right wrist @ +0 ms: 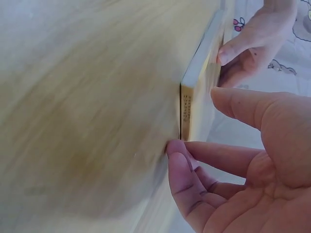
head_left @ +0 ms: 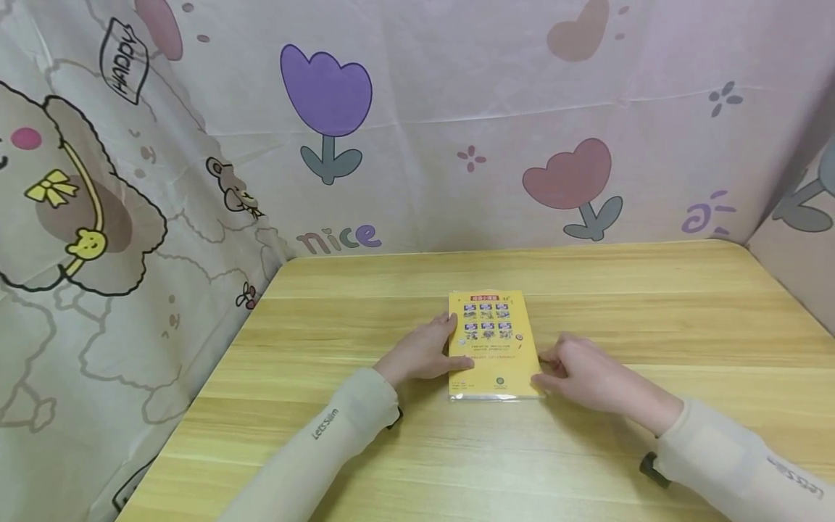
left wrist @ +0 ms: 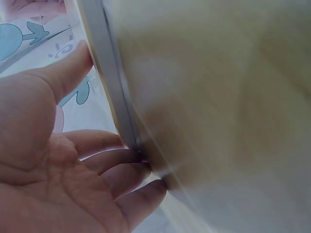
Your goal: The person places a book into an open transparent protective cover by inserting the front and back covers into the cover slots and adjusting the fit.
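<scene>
A yellow book [head_left: 492, 373] lies flat on the wooden table, its cover printed with small pictures and text. Shiny film, seemingly clear wrap, shows along its near edge. My left hand [head_left: 424, 349] holds the book's left side, thumb across the cover and fingers along the edge. At the near right corner, my right hand [head_left: 583, 373] pinches the book between thumb and curled fingers. The right wrist view shows the book's printed spine [right wrist: 186, 112] beside the right fingertips. Pale page edges [left wrist: 114, 73] appear near the left thumb in the left wrist view.
The light wood table [head_left: 365, 297] extends around the book on every side. A patterned cloth [head_left: 417, 145] with flowers and bears hangs behind the table and along its left and right sides. Both forearms wear pale sleeves [head_left: 326, 435].
</scene>
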A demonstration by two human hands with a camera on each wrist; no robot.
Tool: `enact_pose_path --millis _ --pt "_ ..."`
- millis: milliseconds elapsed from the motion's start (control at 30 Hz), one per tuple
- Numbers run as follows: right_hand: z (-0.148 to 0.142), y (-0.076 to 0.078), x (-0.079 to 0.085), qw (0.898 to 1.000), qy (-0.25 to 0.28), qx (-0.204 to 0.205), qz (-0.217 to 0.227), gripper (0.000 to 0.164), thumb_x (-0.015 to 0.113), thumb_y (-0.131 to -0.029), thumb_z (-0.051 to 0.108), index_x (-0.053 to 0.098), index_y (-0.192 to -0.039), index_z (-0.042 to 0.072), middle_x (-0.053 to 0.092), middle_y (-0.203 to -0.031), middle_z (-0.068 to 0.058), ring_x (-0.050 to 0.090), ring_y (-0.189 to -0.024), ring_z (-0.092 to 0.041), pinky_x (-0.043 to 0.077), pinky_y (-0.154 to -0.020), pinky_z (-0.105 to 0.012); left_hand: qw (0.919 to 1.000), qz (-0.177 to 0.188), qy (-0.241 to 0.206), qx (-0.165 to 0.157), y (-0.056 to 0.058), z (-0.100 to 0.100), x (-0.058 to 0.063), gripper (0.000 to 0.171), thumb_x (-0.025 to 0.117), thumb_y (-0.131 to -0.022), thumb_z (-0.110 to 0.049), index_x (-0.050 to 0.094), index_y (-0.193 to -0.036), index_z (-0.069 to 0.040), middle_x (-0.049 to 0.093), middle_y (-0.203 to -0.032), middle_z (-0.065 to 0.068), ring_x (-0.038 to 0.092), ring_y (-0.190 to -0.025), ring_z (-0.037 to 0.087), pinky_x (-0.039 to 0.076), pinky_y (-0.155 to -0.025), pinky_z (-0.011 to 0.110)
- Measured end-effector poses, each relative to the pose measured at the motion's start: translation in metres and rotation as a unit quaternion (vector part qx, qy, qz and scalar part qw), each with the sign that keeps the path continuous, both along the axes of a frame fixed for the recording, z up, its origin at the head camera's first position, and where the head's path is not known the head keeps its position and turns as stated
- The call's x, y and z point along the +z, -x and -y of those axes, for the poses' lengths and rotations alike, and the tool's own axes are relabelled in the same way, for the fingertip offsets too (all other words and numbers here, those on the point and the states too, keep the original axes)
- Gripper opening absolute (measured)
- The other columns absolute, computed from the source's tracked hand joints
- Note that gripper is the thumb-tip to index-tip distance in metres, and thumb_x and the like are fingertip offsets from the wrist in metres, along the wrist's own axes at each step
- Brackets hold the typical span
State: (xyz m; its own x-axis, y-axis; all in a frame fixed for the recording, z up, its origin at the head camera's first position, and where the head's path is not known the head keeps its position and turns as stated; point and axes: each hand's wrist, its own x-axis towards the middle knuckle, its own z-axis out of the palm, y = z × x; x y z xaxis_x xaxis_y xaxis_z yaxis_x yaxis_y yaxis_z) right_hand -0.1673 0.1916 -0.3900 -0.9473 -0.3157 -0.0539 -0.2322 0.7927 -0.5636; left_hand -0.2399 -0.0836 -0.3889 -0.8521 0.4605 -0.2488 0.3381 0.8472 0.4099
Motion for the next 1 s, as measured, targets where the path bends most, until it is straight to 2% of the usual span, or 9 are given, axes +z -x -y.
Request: enact_pose_path --millis 133,267,400,567,667,767,867,933,1000 --pt "0.001 0.0 -0.001 1.0 0.004 0.002 0.006 0.05 0.084 -0.092 0.027 0.074 -0.128 -0.007 0.055 -0.078 -0.003 0.044 -0.065 -0.015 0.036 -0.054 -0.024 1.0 0.002 -0.006 -0.001 0.001 -0.001 -0.002 0.097 0.073 -0.1 -0.052 0.027 -0.17 -0.004 0.021 -0.179 0.013 0.023 -0.167 0.031 0.023 -0.136 0.047" --pt "-0.001 0.002 -0.002 0.998 0.039 0.005 0.044 0.043 0.081 -0.095 0.027 0.077 -0.126 -0.003 0.063 -0.083 -0.002 0.049 -0.069 -0.015 0.041 -0.057 -0.024 1.0 0.003 -0.007 -0.001 0.001 -0.001 -0.003 0.097 0.073 -0.1 -0.052 0.026 -0.17 -0.004 0.02 -0.18 0.013 0.023 -0.167 0.031 0.023 -0.136 0.047" --pt "-0.007 0.006 -0.002 0.993 0.076 0.009 0.089 0.041 0.077 -0.1 0.029 0.077 -0.126 -0.002 0.075 -0.097 -0.002 0.059 -0.081 -0.016 0.05 -0.067 -0.026 1.0 0.002 -0.009 0.001 0.001 -0.001 -0.003 0.097 0.073 -0.1 -0.052 0.026 -0.17 -0.005 0.019 -0.18 0.014 0.022 -0.167 0.031 0.023 -0.136 0.047" --pt "-0.015 0.009 0.001 0.985 0.104 -0.007 0.136 0.047 0.073 -0.102 0.034 0.072 -0.131 -0.004 0.077 -0.113 -0.005 0.065 -0.093 -0.018 0.054 -0.079 -0.032 0.9999 -0.001 -0.016 0.0 0.0 -0.001 -0.003 0.096 0.073 -0.101 -0.05 0.025 -0.17 -0.004 0.018 -0.18 0.014 0.021 -0.168 0.032 0.022 -0.136 0.048" --pt "-0.018 0.01 0.001 0.973 0.15 -0.017 0.173 0.052 0.07 -0.104 0.032 0.066 -0.135 -0.01 0.076 -0.117 -0.01 0.068 -0.096 -0.019 0.059 -0.082 -0.033 0.9999 -0.002 -0.014 0.0 -0.001 -0.001 -0.002 0.096 0.072 -0.101 -0.051 0.025 -0.17 -0.004 0.018 -0.18 0.014 0.021 -0.168 0.032 0.022 -0.136 0.049" --pt "-0.021 0.012 -0.001 0.953 0.217 -0.018 0.213 0.055 0.069 -0.105 0.025 0.055 -0.139 -0.017 0.074 -0.12 -0.017 0.071 -0.099 -0.02 0.064 -0.086 -0.033 0.9999 -0.003 -0.01 0.0 -0.001 -0.001 -0.002 0.096 0.072 -0.101 -0.051 0.024 -0.17 -0.004 0.018 -0.18 0.015 0.021 -0.168 0.032 0.022 -0.136 0.049" --pt "-0.021 0.013 -0.005 0.931 0.269 -0.022 0.246 0.055 0.069 -0.105 0.02 0.049 -0.14 -0.017 0.075 -0.116 -0.017 0.073 -0.098 -0.02 0.065 -0.088 -0.032 1.0 -0.005 -0.005 -0.003 -0.001 -0.001 -0.003 0.097 0.072 -0.101 -0.051 0.024 -0.17 -0.002 0.019 -0.179 0.016 0.022 -0.167 0.032 0.022 -0.136 0.048" --pt "-0.02 0.015 -0.007 0.925 0.281 -0.02 0.255 0.051 0.068 -0.105 0.02 0.05 -0.138 -0.015 0.077 -0.11 -0.014 0.073 -0.094 -0.02 0.065 -0.087 -0.032 1.0 -0.004 -0.005 -0.004 0.0 -0.001 -0.003 0.097 0.072 -0.101 -0.05 0.024 -0.17 -0.002 0.019 -0.179 0.016 0.022 -0.167 0.032 0.022 -0.136 0.048" --pt "-0.016 0.015 -0.008 0.925 0.274 -0.017 0.261 0.044 0.069 -0.105 0.022 0.057 -0.131 -0.011 0.077 -0.102 -0.01 0.074 -0.088 -0.018 0.065 -0.083 -0.03 1.0 -0.002 -0.005 -0.005 0.0 0.0 -0.003 0.097 0.072 -0.101 -0.05 0.024 -0.17 -0.002 0.019 -0.179 0.015 0.022 -0.168 0.031 0.022 -0.136 0.048"
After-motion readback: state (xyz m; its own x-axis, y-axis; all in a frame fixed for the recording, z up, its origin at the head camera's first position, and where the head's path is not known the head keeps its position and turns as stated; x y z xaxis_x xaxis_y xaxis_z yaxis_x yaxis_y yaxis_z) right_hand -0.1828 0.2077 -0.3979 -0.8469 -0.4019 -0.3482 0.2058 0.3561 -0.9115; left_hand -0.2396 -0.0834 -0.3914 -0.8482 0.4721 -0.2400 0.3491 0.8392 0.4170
